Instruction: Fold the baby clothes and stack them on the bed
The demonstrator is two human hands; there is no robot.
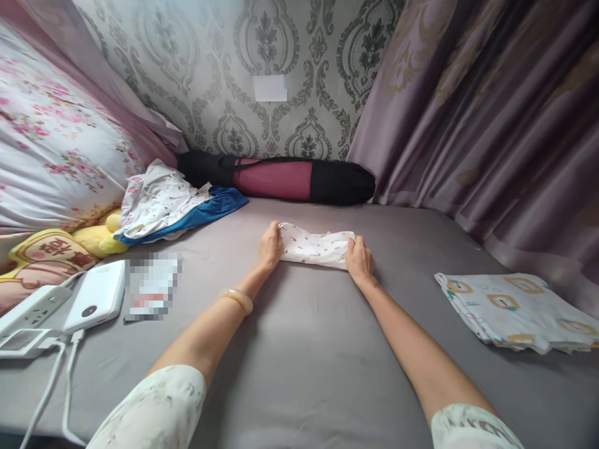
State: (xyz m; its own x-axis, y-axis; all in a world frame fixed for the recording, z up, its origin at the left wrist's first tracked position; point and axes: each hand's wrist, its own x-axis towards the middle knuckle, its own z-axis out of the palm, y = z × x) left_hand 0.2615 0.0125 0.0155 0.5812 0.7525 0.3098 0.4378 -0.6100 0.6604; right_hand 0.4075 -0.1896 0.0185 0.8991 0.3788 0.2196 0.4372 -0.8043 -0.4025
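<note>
Both arms reach forward over the grey sheet point(304, 349). Between them is a small white cloth point(316, 247) with a scattered dark print, folded into a narrow strip. My left hand point(271, 245) is closed on its left end, and my right hand point(359, 259) grips the right end. The upper edge of the cloth dips a little between the hands. Whether its underside touches the sheet I cannot tell. My thumbs and fingertips are partly hidden by the hands and the fabric.
At right lies a stack of folded printed cloths point(515, 308). Crumpled white clothing point(161, 199) rests on blue fabric point(206, 215) at left. Nearer are a white power bank point(96, 296), a power strip point(35, 312) and cables. A long black-and-red bag point(274, 179) lines the wall.
</note>
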